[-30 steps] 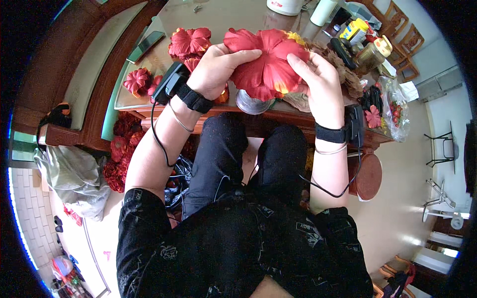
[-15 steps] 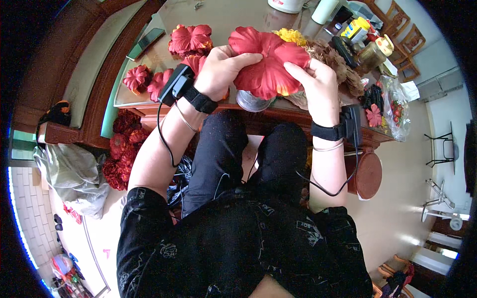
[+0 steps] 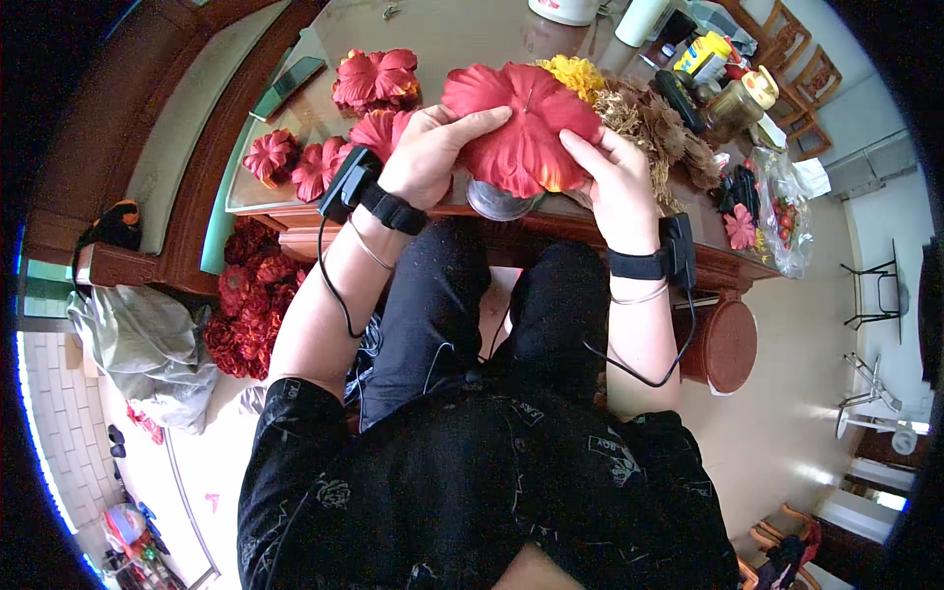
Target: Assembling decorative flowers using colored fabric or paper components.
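Observation:
A large red artificial flower petal layer (image 3: 526, 118), with a yellow tint at its lower edge, is held up between both hands above the near edge of the table. My left hand (image 3: 438, 147) pinches its left side, thumb lying on top. On its right side my right hand (image 3: 615, 167) grips the edge, thumb on the upper face. Fingers beneath the petals are hidden. Under it, a round grey metal tin (image 3: 500, 200) shows in part. Left of my left hand lie smaller red petal layers (image 3: 317, 169) and a taller red stack (image 3: 378, 79).
Yellow flowers (image 3: 573, 75) and brown dried-looking material (image 3: 639, 123) lie behind my right hand. A jar (image 3: 733, 113), a yellow container (image 3: 704, 57) and a plastic bag (image 3: 784, 221) stand farther right. A phone (image 3: 288, 87) lies at left. Dark red flowers (image 3: 246, 315) are heaped below the table.
The red petal layer has turned and tilted slightly and shifted a little left. My right hand has moved slightly left and down with it; both hands keep their hold.

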A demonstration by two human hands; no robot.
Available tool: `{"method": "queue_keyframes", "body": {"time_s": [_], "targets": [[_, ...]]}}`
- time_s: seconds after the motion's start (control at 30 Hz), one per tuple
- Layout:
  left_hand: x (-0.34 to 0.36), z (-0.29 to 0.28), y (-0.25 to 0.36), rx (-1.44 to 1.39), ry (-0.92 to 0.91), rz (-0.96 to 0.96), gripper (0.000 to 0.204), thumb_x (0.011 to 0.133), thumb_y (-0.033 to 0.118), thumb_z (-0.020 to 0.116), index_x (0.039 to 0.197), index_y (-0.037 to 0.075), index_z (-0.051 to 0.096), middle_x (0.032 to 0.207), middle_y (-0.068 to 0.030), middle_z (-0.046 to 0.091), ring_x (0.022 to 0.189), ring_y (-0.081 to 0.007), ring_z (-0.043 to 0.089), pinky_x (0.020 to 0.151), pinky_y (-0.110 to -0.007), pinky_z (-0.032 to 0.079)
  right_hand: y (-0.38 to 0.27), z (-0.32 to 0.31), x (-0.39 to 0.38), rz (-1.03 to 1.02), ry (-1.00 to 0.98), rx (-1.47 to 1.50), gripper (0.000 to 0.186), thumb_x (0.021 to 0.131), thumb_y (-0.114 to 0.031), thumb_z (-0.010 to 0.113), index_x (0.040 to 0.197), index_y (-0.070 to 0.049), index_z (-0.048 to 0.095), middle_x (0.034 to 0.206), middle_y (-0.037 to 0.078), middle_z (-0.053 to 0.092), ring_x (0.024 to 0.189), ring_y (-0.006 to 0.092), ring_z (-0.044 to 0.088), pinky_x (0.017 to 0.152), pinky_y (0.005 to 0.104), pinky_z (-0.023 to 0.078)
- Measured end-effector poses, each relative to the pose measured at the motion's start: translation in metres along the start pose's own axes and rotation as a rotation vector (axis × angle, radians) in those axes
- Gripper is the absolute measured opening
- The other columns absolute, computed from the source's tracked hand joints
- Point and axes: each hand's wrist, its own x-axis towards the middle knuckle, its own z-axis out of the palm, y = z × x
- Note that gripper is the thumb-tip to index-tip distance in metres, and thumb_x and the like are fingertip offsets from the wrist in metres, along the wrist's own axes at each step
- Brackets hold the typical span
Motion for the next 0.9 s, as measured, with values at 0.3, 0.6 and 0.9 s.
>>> {"method": "queue_keyframes", "body": {"time_s": [0.3, 0.6, 0.9], "targets": [[-0.017, -0.014, 0.000, -0.025, -0.046, -0.060, 0.023, 0.085, 0.009, 0.069, 0.105, 0.003, 0.062, 0.093, -0.0029, 0.067, 0.080, -0.0110, 0.065, 0.074, -0.024, 0.053, 0.009, -0.015, -0.003, 0.098, -0.021, 0.213, 0.012, 0.090, -0.009, 0.063, 0.100, -0.005, 0.062, 0.089, 0.002, 0.066, 0.074, 0.0096, 0.063, 0.064, 0.0230, 0.053], [-0.022, -0.040, -0.016, -0.056, -0.079, -0.038, 0.021, 0.085, 0.007, 0.069, 0.104, 0.006, 0.060, 0.082, -0.0005, 0.065, 0.067, -0.0089, 0.063, 0.060, -0.020, 0.050, 0.030, -0.034, -0.011, -0.106, 0.186, -0.605, 0.018, 0.084, -0.014, 0.068, 0.097, -0.001, 0.064, 0.082, 0.007, 0.065, 0.071, 0.0171, 0.063, 0.063, 0.0288, 0.051], [-0.028, -0.040, -0.023, -0.118, -0.054, -0.029, 0.012, 0.089, 0.011, 0.065, 0.099, 0.006, 0.063, 0.078, -0.0013, 0.065, 0.067, -0.0085, 0.061, 0.062, -0.021, 0.048, 0.076, -0.056, -0.019, -0.566, 0.201, -1.380, 0.013, 0.078, -0.008, 0.068, 0.091, -0.004, 0.068, 0.085, 0.012, 0.062, 0.081, 0.0318, 0.061, 0.071, 0.0390, 0.048]]}}
